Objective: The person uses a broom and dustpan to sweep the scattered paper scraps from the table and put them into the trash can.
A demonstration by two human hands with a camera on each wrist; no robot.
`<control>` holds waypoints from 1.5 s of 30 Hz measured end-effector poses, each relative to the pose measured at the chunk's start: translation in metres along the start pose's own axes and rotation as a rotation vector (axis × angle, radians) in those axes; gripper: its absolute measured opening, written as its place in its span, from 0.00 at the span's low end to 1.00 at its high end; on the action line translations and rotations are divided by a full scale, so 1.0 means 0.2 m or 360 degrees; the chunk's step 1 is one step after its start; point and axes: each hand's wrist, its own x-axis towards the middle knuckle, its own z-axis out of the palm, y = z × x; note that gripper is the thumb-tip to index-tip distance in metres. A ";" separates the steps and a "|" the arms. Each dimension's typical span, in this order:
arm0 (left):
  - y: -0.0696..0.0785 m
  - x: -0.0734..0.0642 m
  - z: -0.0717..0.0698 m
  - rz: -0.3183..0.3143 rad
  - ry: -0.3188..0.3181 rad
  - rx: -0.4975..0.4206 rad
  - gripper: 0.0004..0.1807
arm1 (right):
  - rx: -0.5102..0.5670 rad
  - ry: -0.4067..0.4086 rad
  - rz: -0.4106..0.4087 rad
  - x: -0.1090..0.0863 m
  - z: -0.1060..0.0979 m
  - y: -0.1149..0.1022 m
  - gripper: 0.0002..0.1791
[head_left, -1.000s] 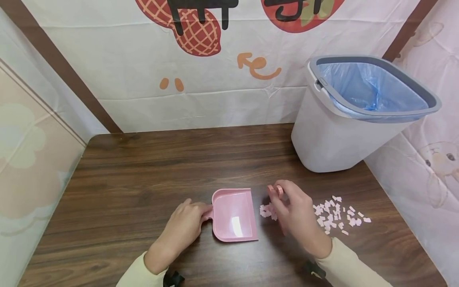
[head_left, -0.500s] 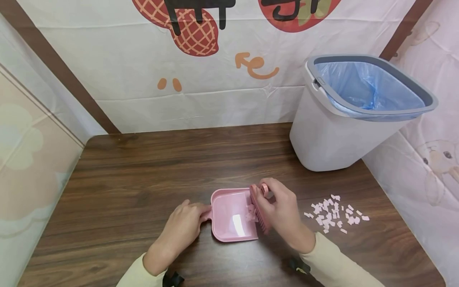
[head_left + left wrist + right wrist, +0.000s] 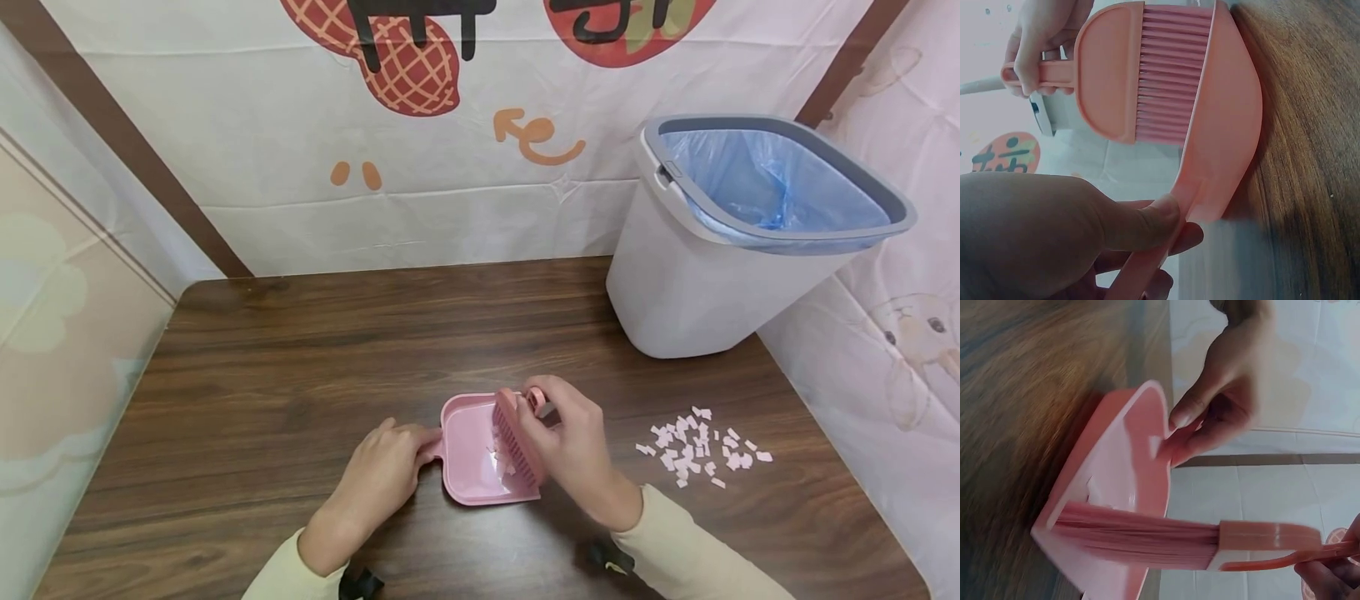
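Observation:
A pink dustpan lies on the table with its mouth toward the right. My left hand grips its short handle, thumb on top in the left wrist view. My right hand holds a small pink hand brush by its handle. The brush's bristles stand inside the dustpan, across its open side. Small pale pink paper scraps lie in the pan just left of the bristles, partly hidden by them. More paper scraps are scattered on the table to the right of my right hand.
A white trash bin with a grey rim and a blue plastic liner stands at the table's back right. Behind the wooden table hangs a printed white cloth.
My right hand has moved left with the brush, from the table over the dustpan's edge and into it. The nearby scraps have gone into the pan with it. My left hand stays put.

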 end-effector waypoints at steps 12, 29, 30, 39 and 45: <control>0.00 0.00 0.00 -0.0016 0.0002 -0.0009 0.11 | 0.0044 0.0110 0.0143 0.06 -0.09 0.05 0.10; 0.00 0.00 0.00 -0.0012 -0.0001 0.0009 0.11 | -0.0396 0.0071 0.0027 0.02 -0.24 0.16 0.10; 0.01 0.00 0.00 0.0000 0.0008 0.0015 0.11 | -0.0403 0.0060 0.0018 0.02 -0.24 0.15 0.11; 0.02 0.01 -0.01 0.0062 0.0041 0.0067 0.11 | -0.0325 -0.0056 -0.0040 -0.01 -0.22 0.09 0.13; 0.02 0.01 -0.01 0.0057 0.0030 0.0083 0.10 | -0.0102 -0.0137 0.0038 -0.03 -0.19 0.04 0.10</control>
